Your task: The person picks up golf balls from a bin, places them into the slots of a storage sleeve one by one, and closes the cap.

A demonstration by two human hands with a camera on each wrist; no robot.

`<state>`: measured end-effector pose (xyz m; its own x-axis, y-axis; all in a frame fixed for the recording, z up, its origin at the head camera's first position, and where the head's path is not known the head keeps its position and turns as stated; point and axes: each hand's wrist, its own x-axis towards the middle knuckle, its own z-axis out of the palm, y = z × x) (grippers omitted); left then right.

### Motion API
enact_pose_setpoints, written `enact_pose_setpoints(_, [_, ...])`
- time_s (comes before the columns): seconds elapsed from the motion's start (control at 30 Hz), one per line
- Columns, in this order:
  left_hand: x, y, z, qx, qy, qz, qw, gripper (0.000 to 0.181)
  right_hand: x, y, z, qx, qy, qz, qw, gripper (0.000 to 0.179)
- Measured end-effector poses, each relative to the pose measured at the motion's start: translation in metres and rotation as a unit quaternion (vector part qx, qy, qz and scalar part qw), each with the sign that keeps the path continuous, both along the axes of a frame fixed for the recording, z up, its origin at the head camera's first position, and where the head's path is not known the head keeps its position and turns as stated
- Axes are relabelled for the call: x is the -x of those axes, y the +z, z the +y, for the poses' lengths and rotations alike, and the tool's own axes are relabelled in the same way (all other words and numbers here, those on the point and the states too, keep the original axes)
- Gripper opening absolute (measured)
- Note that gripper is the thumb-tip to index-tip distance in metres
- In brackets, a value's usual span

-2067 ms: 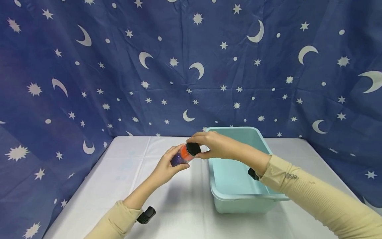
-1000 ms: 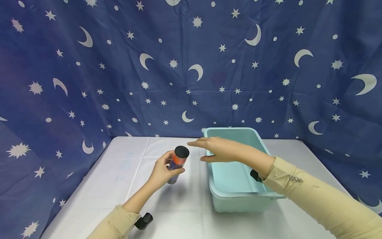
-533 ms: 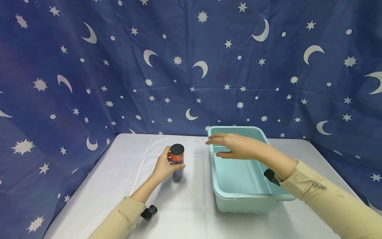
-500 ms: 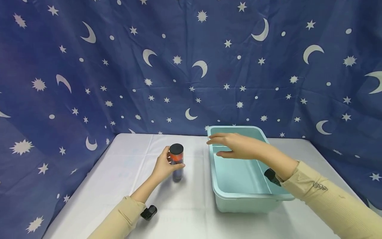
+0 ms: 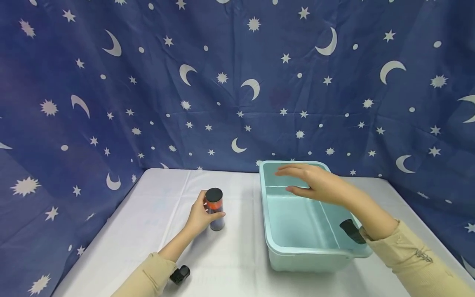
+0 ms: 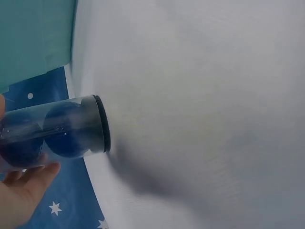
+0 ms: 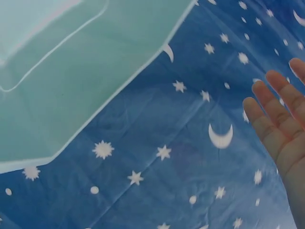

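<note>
My left hand grips a clear ball tube with a black lid, thumb on the near side and fingers behind. The tube stands nearly upright, its base right at the white tablecloth. Orange shows under the lid; in the left wrist view, dark blue balls fill the part near the black-edged base. Above the pale teal bin, my right hand hovers with nothing in it. Its fingers are spread loosely in the right wrist view.
The bin stands on the right half of the white-covered table; its visible floor is bare. A dark blue cloth with white moons and stars hangs behind and along the sides. Each wrist wears a small black camera.
Both hands were on the tilted tube at first, the right at its lid. The right hand let go and moved right over the bin. The left lowered the tube upright to the table.
</note>
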<state>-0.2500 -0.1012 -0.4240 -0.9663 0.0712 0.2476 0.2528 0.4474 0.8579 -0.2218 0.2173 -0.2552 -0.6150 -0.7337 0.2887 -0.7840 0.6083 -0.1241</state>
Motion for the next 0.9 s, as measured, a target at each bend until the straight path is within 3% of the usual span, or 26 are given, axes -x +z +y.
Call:
enact_pose_setpoints(0.43, [0.002, -0.004, 0.004, 0.0, -0.013, 0.012, 0.9998, 0.066, -0.017, -0.013, 0.055, 0.154, -0.01, 0.055, 0.9865, 0.046])
enact_pose_setpoints(0.63, [0.001, -0.006, -0.003, -0.01, -0.028, -0.008, 0.9995, 0.07, -0.019, -0.016, 0.072, 0.168, -0.009, 0.068, 0.9833, 0.049])
enact_pose_setpoints(0.9, [0.0, -0.003, -0.02, 0.0, -0.07, -0.025, 0.9972, 0.066, -0.023, -0.021, 0.092, 0.163, -0.063, 0.079, 0.9815, 0.045])
